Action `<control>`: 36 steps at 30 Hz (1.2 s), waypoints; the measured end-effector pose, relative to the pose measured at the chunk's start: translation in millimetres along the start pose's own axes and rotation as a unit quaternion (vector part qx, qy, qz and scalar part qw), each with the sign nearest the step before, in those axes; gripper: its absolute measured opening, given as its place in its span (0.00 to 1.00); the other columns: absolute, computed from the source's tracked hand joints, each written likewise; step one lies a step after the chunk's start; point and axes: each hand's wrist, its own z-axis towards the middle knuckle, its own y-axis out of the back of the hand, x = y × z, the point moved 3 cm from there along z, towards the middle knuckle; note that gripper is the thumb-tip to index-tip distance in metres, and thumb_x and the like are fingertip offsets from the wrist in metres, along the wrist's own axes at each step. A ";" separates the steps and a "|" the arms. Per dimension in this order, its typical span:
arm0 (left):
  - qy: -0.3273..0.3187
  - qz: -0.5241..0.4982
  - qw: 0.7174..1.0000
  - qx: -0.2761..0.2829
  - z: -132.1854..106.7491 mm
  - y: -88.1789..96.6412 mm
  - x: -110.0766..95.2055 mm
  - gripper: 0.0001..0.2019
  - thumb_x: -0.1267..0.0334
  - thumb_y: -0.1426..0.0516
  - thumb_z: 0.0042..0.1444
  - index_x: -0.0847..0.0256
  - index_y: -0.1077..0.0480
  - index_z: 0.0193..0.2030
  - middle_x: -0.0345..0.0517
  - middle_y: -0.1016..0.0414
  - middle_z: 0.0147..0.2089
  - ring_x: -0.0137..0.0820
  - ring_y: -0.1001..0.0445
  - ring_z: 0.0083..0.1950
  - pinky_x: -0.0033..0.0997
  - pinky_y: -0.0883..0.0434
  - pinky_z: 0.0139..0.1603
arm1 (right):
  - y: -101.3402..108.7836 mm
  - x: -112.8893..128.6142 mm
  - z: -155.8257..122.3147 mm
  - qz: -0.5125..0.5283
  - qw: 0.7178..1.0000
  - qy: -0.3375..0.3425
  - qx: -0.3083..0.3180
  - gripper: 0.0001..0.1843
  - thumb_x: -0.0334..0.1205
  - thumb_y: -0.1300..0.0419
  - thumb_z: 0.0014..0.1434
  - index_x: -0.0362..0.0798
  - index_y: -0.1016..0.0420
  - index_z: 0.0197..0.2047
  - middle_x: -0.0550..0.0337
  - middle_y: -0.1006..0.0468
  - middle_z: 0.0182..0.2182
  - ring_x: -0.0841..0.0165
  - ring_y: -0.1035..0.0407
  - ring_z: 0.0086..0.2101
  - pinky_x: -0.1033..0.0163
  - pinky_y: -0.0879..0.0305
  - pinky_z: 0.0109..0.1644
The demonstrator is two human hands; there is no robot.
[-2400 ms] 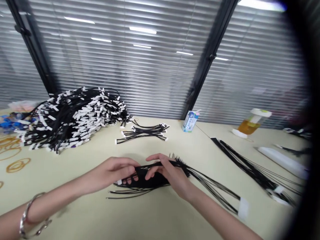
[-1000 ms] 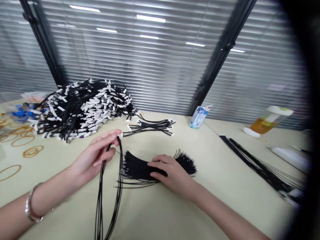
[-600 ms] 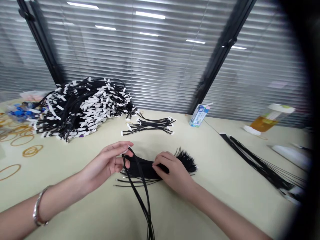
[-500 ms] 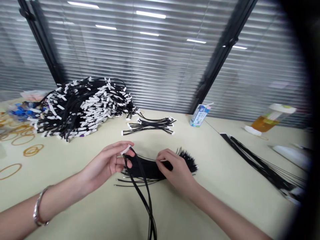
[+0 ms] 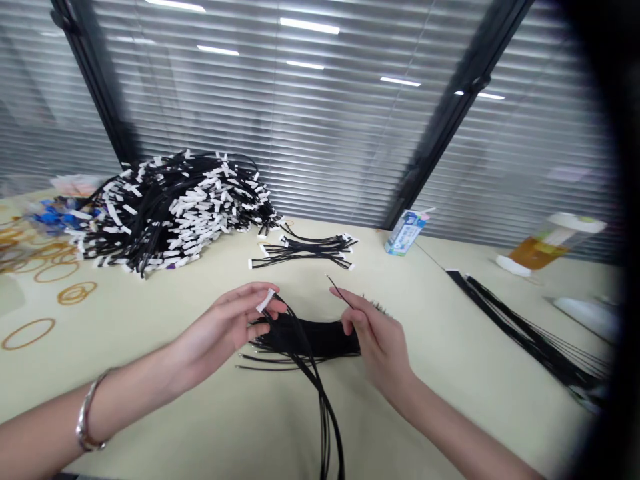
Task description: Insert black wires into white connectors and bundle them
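Between the thumb and fingers of my left hand (image 5: 237,323) is the white connector (image 5: 266,301) of a wire harness, whose black wires (image 5: 315,380) hang down toward the table's near edge. My right hand (image 5: 383,340) pinches a single thin black wire (image 5: 340,291), its bare tip pointing up and left toward the connector, a gap apart from it. Under and between both hands lies a bundle of loose black wires (image 5: 325,338) with metal-tipped ends. My right hand hides part of the bundle's right end.
A large heap of black cables with white connectors (image 5: 200,207) stands at the back left. Several finished-looking harnesses (image 5: 305,253) lie behind my hands. Rubber bands (image 5: 75,292) are scattered left. A drink carton (image 5: 406,232), a bottle of amber liquid (image 5: 545,247) and long black cables (image 5: 525,333) are on the right.
My right hand has lifted from the bundle with one wire pinched in it, its tip now raised. My left hand still holds the connector; the view has shifted slightly.
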 end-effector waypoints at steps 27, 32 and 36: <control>0.030 -0.024 0.999 -0.015 -12.3 -2.3 15.5 0.08 0.67 0.34 0.48 0.58 0.22 0.38 0.40 0.26 0.36 0.20 0.28 0.36 0.13 0.31 0.34 | -19.8 80.5 -4.7 -0.119 0.960 0.252 -0.012 0.15 0.27 0.43 0.57 0.45 0.34 0.48 0.63 0.23 0.29 0.75 0.37 0.24 0.64 0.35 0.36; 0.045 -0.056 0.997 -0.006 -12.3 0.6 18.7 0.11 0.67 0.33 0.47 0.60 0.23 0.39 0.41 0.28 0.32 0.19 0.30 0.31 0.11 0.35 0.25 | -16.2 85.4 -5.4 -0.115 0.960 0.253 -0.022 0.14 0.26 0.42 0.55 0.44 0.33 0.46 0.63 0.25 0.27 0.74 0.38 0.25 0.65 0.38 0.30; 0.046 -0.074 0.996 0.015 -12.4 -1.2 18.8 0.10 0.67 0.33 0.47 0.62 0.23 0.37 0.42 0.29 0.30 0.19 0.30 0.29 0.08 0.38 0.20 | -14.6 86.1 -8.5 -0.147 0.953 0.262 -0.037 0.15 0.25 0.40 0.54 0.44 0.32 0.45 0.64 0.24 0.27 0.74 0.37 0.25 0.65 0.38 0.31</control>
